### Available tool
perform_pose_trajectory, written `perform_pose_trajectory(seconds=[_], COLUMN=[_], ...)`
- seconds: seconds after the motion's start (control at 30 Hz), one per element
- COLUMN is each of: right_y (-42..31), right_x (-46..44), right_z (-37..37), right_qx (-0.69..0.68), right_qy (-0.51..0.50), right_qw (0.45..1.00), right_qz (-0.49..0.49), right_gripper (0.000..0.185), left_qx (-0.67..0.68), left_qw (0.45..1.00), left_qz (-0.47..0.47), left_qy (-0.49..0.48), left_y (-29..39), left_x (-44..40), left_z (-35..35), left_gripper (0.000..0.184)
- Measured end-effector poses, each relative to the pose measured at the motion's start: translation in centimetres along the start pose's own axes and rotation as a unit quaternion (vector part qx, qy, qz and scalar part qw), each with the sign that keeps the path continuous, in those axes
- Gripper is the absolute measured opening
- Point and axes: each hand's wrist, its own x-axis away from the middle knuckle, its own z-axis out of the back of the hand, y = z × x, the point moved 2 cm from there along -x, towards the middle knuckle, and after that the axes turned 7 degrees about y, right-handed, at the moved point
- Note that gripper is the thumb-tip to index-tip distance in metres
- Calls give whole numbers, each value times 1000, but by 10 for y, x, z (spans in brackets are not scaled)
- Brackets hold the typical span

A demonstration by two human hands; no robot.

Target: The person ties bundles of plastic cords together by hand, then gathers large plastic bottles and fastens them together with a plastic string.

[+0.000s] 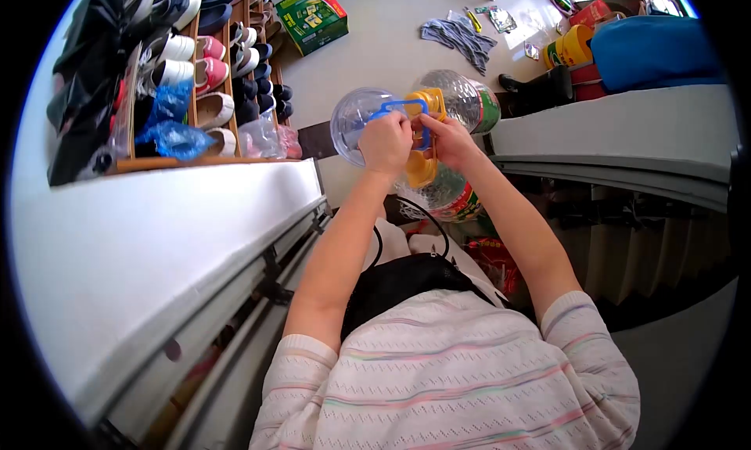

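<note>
Several big clear plastic bottles are bunched together in front of me. Closed fingers of my left hand (385,142) are at the blue carrying handle (405,104) by the clear bottle (344,129) on the left. My right hand (454,143) has its fingers bent in a grip where the blue handle meets a yellow handle (435,99). That yellow handle belongs to a bottle with a green and red label (486,109). Nearer my body lies another labelled bottle (450,192) with a yellow top (420,171). My fingers partly hide the handles.
A shoe rack (195,74) full of shoes stands at the left, a green box (311,19) beyond it. A grey cloth (461,41) lies on the floor. Black boots (540,86) are at the right. Metal door tracks (270,274) and white walls flank me.
</note>
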Motion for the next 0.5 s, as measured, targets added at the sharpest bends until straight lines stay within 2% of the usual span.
perform_pose_trajectory(seconds=[0.17,0.27,0.47,0.5], right_y=[-20,-33,-59,-63], right_x=[-35,-52,-75,-80], right_z=[-14,-24,-55,-57], right_qx=[-6,-29,-49,-52], right_qy=[-28,-27,-26,-28], right_qw=[1000,999,998,997], right_qz=[11,4,38,47], right_gripper=[20,19,19,19], left_qx=[-35,-115,-73,-30], left_qw=[997,988,994,995], left_qz=[0,-4,47,62], left_qy=[-62,-104,-67,-76], left_y=[-10,-4,-15,-18], left_x=[-49,-71,-103,-109], left_z=[-2,3,1,-1], left_gripper=[17,18,18,17])
